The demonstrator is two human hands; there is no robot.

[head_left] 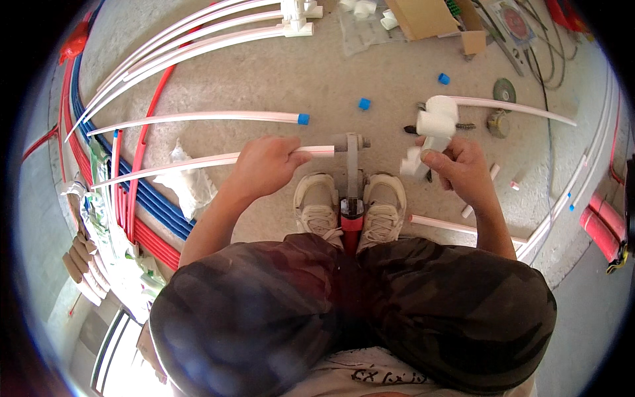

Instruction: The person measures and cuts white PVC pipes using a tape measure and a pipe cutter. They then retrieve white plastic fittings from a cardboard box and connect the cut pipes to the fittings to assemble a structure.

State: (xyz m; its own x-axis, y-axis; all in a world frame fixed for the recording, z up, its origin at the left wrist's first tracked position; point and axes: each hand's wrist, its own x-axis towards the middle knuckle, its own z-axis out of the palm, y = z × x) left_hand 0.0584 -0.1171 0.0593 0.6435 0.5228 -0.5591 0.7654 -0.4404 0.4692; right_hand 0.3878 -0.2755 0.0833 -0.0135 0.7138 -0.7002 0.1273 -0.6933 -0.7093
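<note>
My left hand [268,165] is closed around a white plastic pipe [198,163] with a red stripe. The pipe's cut end points right, close to the socket side of a pipe welding iron [352,169]; whether they touch I cannot tell. This iron stands upright between my shoes, its red handle [352,223] down, its grey plate up. On its other side, my right hand [460,169] grips a white pipe fitting [436,124] between thumb and fingers. A striped pipe [516,107] runs right from behind the fitting; I cannot tell if it is joined.
Another striped pipe [198,118] with a blue end lies beyond my left hand. Joined white pipes [218,41] are farther back. Blue caps [364,104], a tape measure [497,124] and a cardboard box [423,20] lie ahead. Red and blue tubing [159,215] runs along the left.
</note>
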